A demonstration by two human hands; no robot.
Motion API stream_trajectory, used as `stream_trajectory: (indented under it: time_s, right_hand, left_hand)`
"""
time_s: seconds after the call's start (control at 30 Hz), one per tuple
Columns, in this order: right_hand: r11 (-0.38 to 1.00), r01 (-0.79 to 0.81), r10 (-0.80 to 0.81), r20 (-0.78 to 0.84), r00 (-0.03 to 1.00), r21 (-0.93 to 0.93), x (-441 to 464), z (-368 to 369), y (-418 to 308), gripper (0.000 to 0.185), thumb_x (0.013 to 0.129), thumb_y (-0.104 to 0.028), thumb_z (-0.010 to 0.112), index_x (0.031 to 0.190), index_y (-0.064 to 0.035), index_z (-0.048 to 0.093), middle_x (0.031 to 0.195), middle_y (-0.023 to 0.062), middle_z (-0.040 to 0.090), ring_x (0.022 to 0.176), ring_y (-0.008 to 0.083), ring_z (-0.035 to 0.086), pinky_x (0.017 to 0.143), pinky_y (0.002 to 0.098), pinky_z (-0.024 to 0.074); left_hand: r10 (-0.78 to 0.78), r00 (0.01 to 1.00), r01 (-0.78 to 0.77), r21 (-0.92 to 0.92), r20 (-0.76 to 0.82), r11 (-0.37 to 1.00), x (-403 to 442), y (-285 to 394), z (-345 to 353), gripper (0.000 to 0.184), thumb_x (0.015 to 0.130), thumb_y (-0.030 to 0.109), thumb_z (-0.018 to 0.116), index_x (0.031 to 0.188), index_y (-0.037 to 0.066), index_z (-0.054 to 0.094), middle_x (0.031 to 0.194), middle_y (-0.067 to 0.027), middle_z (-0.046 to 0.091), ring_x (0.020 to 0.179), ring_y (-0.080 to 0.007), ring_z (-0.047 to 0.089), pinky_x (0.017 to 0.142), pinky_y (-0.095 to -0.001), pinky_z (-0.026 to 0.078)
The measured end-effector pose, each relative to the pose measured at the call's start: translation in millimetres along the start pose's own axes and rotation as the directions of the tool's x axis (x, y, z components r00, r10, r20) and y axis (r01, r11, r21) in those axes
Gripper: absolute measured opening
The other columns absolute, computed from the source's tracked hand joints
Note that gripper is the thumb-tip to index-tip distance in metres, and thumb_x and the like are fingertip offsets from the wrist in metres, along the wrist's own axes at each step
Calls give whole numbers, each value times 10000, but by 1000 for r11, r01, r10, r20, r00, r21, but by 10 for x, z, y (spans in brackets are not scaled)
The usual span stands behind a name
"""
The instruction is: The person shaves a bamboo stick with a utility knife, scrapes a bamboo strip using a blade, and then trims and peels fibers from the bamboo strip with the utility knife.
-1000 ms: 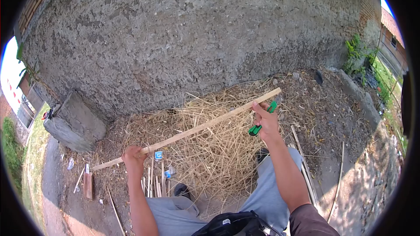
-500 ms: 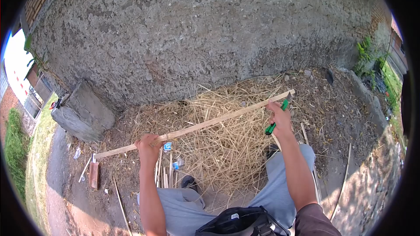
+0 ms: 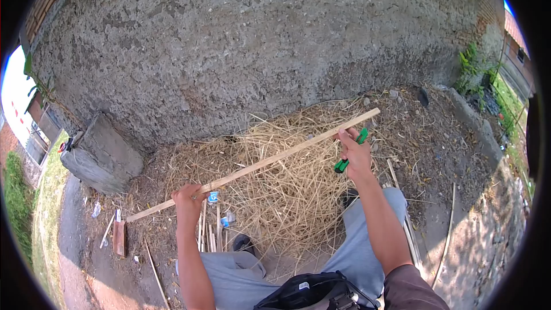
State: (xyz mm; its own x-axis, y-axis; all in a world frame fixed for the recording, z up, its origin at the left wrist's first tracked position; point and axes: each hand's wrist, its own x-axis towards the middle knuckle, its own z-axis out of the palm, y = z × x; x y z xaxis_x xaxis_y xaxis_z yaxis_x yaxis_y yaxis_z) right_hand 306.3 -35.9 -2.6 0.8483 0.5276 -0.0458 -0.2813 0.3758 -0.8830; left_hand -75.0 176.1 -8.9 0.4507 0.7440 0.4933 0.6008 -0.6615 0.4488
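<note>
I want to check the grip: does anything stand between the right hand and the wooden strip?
Nothing visible: the thumb of the right hand meets the wooden strip directly. That hand also holds a green tool, but it shows below the strip.

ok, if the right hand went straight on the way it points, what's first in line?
The wooden strip, which the right hand is touching. Past it, probably the rough wall; depth is unclear from one view, so the straw could come before the wall.
</note>
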Motion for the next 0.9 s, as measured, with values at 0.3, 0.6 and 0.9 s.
stream_trajectory:
  time_s: [0.3, 0.6, 0.9]
  right_hand:
    - [994, 54, -64, 100, 993, 99, -1, -11, -137, 380, 918, -260, 647, 1215, -34, 572, 931, 62, 645, 461, 10, 330, 437, 193, 293]
    - [992, 54, -63, 70, 996, 118, 36, -51, -124, 266, 907, -263, 663, 1028, -30, 620, 930, 65, 641, 461, 20, 334, 446, 204, 294]
    - [993, -2, 11, 84, 996, -115, 66, -38, -90, 280, 835, -154, 713, 1024, -21, 556, 828, 63, 617, 527, 43, 422, 470, 211, 333]
  left_hand:
    - [-52, 992, 57, -42, 112, 998, 11, 41, -57, 186, 762, 117, 743, 914, 16, 707, 877, -99, 672, 860, -268, 609, 956, -416, 317]
    - [-197, 960, 225, -129, 200, 966, 17, 128, -54, 219, 786, 111, 724, 984, 35, 673, 802, -123, 662, 707, -320, 625, 735, -409, 469]
    - [242, 837, -344, 127, 491, 930, -251, 627, -466, 188, 937, 208, 529, 892, 27, 554, 741, -201, 616, 678, -415, 613, 616, -500, 493]
